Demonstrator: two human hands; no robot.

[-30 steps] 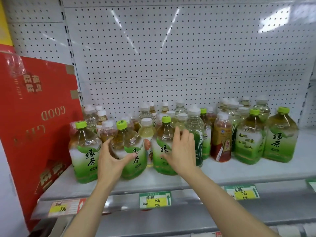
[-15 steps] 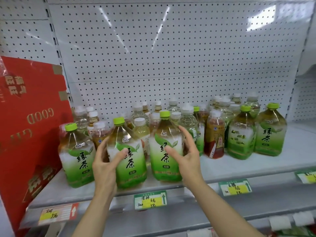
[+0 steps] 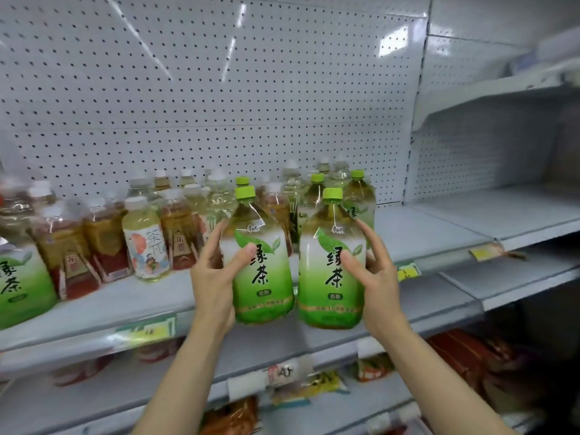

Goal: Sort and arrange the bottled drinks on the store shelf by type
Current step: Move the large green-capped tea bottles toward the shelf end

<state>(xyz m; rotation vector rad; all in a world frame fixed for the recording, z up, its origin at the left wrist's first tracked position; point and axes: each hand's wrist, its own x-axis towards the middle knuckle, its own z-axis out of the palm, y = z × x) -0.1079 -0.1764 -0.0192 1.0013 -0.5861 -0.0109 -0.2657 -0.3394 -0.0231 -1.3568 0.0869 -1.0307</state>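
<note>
- My left hand [image 3: 216, 277] grips the left green tea bottle [image 3: 260, 262]: thumb across the front of its label, fingers curled round its left side.
- My right hand [image 3: 376, 274] grips the right green tea bottle [image 3: 332, 268] in mirror form: thumb on the label front, fingers round its right side.
- Both bottles stand upright and side by side between my hands, over the front edge of the grey metal shelf [image 3: 125, 302]; whether their bases touch it, I cannot tell.
- Each bottle is clear plastic, broad and rounded, narrowing to a ribbed lime-green cap; the label fades from white to green with dark characters.
- Yellow price tags [image 3: 147, 331] sit blurred along the shelf lip.
- At far left, a third green tea bottle [image 3: 18, 284] stands cut off by the frame.
- Behind, a cluster of smaller bottles [image 3: 150, 233] with white caps holds amber, reddish and pale liquids.
- Further back, two more green-capped bottles [image 3: 361, 199] stand just behind the right-hand one.
- A white perforated back panel [image 3: 219, 105] closes the shelf.
</note>
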